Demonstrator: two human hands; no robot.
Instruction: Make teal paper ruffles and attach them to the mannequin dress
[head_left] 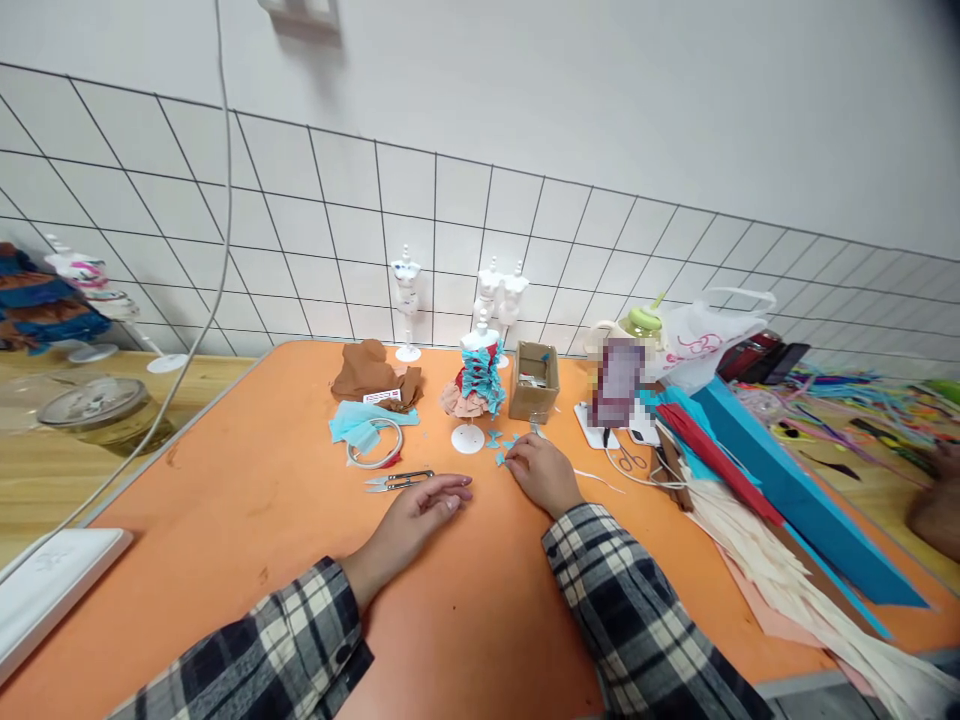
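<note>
My right hand [541, 472] rests on the orange table [465, 600], its fingertips pinched on a small blue piece [501, 459]. More small blue pieces [493, 440] lie beside it, near the round white base of a mini dress form [480, 375] dressed in blue, red and pink ruffles. My left hand [420, 515] lies to the left with its fingers loosely extended and nothing held. Just beyond it are thread snips [397, 481]. A white hoop [375, 445] sits on light blue fabric [352, 425], with brown fabric [367, 370] behind.
A cardboard box [534, 382] stands right of the dress form. Bare forms [406, 290] line the wall. Scissors [632, 458], a cable, a phone and fabric strips [780, 560] lie on the right. A white device [60, 580] is at far left; another person's hand [936, 510] shows at far right.
</note>
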